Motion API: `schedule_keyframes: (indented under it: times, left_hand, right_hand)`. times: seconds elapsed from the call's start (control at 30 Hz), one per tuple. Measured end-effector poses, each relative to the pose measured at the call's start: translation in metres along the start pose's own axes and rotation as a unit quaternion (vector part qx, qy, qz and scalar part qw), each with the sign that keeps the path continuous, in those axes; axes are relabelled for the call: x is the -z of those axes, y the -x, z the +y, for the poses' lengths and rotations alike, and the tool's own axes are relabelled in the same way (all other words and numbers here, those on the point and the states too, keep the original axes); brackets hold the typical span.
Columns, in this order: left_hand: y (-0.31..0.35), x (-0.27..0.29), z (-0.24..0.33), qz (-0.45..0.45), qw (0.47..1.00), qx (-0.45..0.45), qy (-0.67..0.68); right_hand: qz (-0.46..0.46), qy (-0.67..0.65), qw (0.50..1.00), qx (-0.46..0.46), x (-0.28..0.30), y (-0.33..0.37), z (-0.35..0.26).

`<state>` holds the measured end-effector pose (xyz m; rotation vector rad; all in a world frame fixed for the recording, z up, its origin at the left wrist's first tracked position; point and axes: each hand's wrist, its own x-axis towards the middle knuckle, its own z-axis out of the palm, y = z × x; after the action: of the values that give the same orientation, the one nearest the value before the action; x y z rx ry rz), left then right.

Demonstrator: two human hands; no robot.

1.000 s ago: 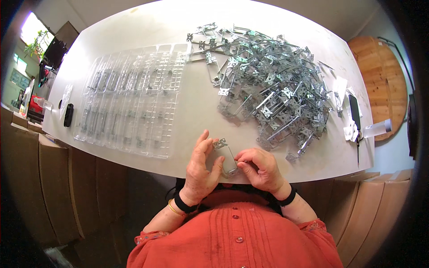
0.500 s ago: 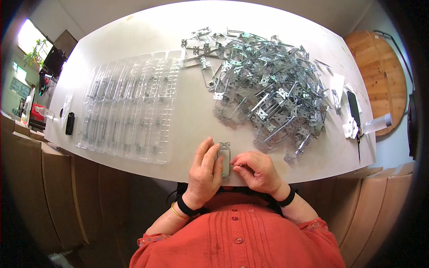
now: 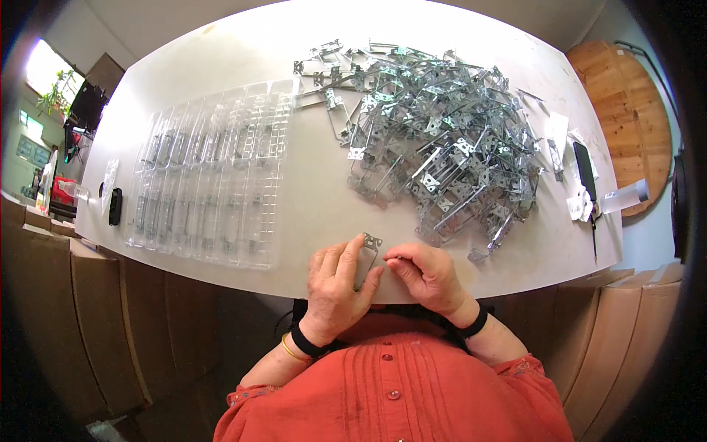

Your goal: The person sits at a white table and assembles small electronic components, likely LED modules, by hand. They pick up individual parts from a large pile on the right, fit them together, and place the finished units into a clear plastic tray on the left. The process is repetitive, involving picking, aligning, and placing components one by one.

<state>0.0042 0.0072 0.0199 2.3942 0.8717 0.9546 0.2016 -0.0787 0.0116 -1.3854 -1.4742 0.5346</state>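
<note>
Near the front edge of the white table, my left hand [image 3: 333, 281] grips a thin metal bracket [image 3: 373, 241] with punched holes at its end. The bracket is slightly tilted, and my fingers hide much of it. Just to its right, my right hand [image 3: 427, 276] is closed in a pinch, thumb against forefinger. Whatever sits in that pinch is too small to make out. Beyond my hands lies a large heap of similar metal brackets [image 3: 449, 140]. To the left, a clear plastic tray [image 3: 274, 214] holds rows of metal parts in its long compartments.
At the right edge lie a dark phone-like object [image 3: 584, 168], crumpled white tissue [image 3: 579, 207] and a clear cylindrical cup [image 3: 624, 197]. A small black object [image 3: 115, 206] rests left of the tray. Cardboard boxes [image 3: 611, 331] stand below the table on both sides.
The bracket has tilted from lying straight under my left fingers, its far end leaning right. My left fingers have shifted their grip, and my right hand has moved slightly right, still pinched.
</note>
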Motion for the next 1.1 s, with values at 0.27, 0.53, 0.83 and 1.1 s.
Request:
schedule_keyframes:
  times: [0.27, 0.53, 0.83, 1.1]
  left_hand:
    - [0.01, -0.003, 0.0, -0.023, 0.999, 0.002, -0.036]
    - [0.01, -0.005, -0.007, -0.009, 0.999, -0.019, -0.044]
    - [0.011, 0.003, -0.001, -0.05, 0.994, 0.015, 0.091]
    - [0.007, 0.003, 0.002, -0.05, 0.994, 0.017, 0.096]
  right_hand:
    - [0.048, -0.039, 0.996, -0.056, -0.003, 0.003, -0.003]
    - [0.071, -0.051, 0.995, -0.055, -0.005, 0.003, -0.001]
    - [0.13, -0.117, 0.981, -0.085, -0.005, 0.012, 0.012]
    - [0.116, -0.076, 0.989, -0.054, 0.0, 0.003, 0.007]
